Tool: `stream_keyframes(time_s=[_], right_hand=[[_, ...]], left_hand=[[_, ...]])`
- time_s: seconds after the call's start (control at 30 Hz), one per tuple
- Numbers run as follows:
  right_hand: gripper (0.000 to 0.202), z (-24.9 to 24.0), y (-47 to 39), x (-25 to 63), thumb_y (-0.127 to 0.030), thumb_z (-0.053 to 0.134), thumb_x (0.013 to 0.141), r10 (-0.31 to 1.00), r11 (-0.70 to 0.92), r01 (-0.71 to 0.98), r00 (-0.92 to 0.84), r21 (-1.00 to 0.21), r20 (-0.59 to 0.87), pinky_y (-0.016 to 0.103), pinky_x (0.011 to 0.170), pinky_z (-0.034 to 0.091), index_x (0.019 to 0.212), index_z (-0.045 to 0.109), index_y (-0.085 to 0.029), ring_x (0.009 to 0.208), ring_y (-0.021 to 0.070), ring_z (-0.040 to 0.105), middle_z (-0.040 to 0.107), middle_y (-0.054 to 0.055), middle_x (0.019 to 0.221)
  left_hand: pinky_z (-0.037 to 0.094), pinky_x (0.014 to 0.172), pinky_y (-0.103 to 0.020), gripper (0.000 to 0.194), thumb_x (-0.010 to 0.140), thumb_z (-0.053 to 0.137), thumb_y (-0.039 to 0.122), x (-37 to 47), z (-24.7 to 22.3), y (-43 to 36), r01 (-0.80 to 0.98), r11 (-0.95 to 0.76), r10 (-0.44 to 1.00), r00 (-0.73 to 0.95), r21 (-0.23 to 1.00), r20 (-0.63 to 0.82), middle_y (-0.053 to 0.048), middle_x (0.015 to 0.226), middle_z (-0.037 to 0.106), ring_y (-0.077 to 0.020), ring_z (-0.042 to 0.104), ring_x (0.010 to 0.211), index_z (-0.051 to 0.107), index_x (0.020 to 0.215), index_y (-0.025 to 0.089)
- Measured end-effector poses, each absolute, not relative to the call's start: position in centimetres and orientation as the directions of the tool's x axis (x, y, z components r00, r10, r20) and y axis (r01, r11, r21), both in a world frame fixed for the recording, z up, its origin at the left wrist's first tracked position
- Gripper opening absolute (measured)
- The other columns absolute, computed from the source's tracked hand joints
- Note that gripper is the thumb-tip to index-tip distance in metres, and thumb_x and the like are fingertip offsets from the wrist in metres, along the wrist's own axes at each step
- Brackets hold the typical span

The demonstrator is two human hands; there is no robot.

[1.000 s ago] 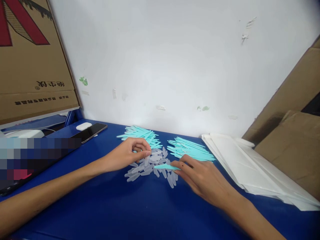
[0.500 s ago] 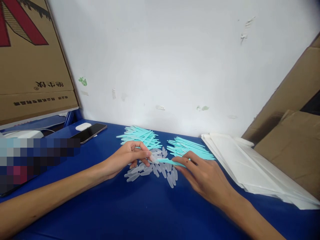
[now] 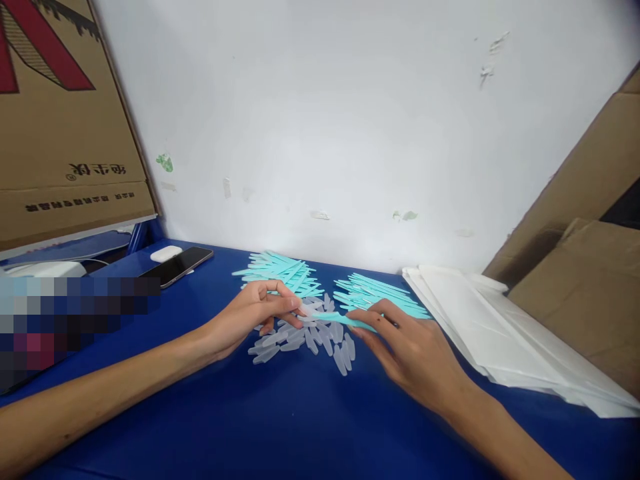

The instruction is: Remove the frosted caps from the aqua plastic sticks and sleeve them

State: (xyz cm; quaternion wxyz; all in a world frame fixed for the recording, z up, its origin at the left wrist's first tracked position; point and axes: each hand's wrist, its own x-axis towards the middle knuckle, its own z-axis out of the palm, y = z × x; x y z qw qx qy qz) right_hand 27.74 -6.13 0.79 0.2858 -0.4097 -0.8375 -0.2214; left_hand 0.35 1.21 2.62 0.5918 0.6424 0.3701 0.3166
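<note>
Between the thumb and fingers of my left hand (image 3: pixel 260 308) is a translucent blade cap (image 3: pixel 308 311). My right hand (image 3: pixel 407 337) pinches a slim turquoise eyebrow razor (image 3: pixel 333 317), its end pointing left and meeting the cap. How far the razor's end sits inside the cap is too small to tell. Below both hands lies a loose pile of translucent caps (image 3: pixel 293 340). Behind my left hand is a heap of turquoise razors (image 3: pixel 283 272), and a second heap of razors (image 3: pixel 377 293) lies beyond my right hand.
A blue table (image 3: pixel 280 427) runs up to a white wall (image 3: pixel 320 133). White plastic bags (image 3: pixel 465 320) lie at the right, beside brown cardboard (image 3: pixel 580 293). A phone (image 3: pixel 177 265) and a white case (image 3: pixel 166 253) rest at the back left, near a large carton (image 3: pixel 65 147).
The razor's end and the cap have come into line, nearly level, with the razor's tip slightly higher than before. Both hands have barely moved.
</note>
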Motion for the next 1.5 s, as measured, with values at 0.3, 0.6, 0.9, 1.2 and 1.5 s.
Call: stream_keyframes(time_s=[0.3,0.6,0.9,1.2,1.5], right_hand=[[0.022,0.6,-6.1,27.8,-0.025,0.052,0.105,0.558,0.642,0.761,-0.544,0.088,0.627,0.025,0.050,0.039,0.126,0.060,-0.024,0.064,0.0111,0.060,0.066,0.001,0.096],[0.024,0.0,-6.6,27.0,-0.018,0.054,0.103,0.466,0.723,0.682,-0.599,0.110,0.652,0.023,0.051,0.041,0.126,0.061,-0.017,0.069,0.0105,0.062,0.068,0.004,0.095],[0.034,0.5,-6.5,26.4,-0.014,0.059,0.099,0.440,0.689,0.701,-0.607,0.183,0.662,0.027,0.063,0.053,0.132,0.061,-0.020,0.081,0.0153,0.066,0.069,0.005,0.100],[0.049,1.2,-5.8,28.3,-0.012,0.056,0.097,0.534,0.488,0.871,-0.344,0.050,0.772,0.042,0.085,0.059,0.143,0.053,-0.028,0.107,0.0241,0.062,0.054,0.012,0.135],[0.044,0.6,-5.8,27.9,-0.008,0.052,0.096,0.576,0.557,0.829,-0.421,0.040,0.701,0.044,0.086,0.058,0.136,0.055,-0.027,0.111,0.0258,0.061,0.051,0.013,0.133]], left_hand=[[0.033,0.045,-0.017,0.031,0.086,0.078,0.041,0.8,2.8,0.7,0.189,-0.051,0.772,0.630,0.981,-0.081,-0.007,0.081,0.079,-0.0091,0.058,0.056,0.065,0.100,0.017],[0.046,0.047,-0.019,0.027,0.088,0.074,0.038,0.8,2.5,0.1,0.203,-0.163,0.712,0.702,0.965,-0.028,-0.005,0.072,0.075,-0.0132,0.063,0.059,0.078,0.104,0.016],[0.041,0.059,-0.025,0.025,0.096,0.062,0.042,0.7,2.6,0.0,0.388,-0.592,0.674,0.719,0.707,0.170,-0.002,0.083,0.070,-0.0132,0.054,0.067,0.080,0.101,0.026],[0.049,0.070,-0.037,0.034,0.098,0.048,0.036,-1.8,2.2,5.1,0.822,-0.553,0.796,0.473,0.135,0.378,-0.010,0.093,0.075,-0.0290,0.064,0.095,0.075,0.103,0.016],[0.056,0.081,-0.047,0.052,0.100,0.043,0.050,-1.4,0.8,4.8,0.824,-0.563,0.784,0.510,0.058,0.354,-0.019,0.127,0.066,-0.0383,0.056,0.118,0.068,0.128,0.015]])
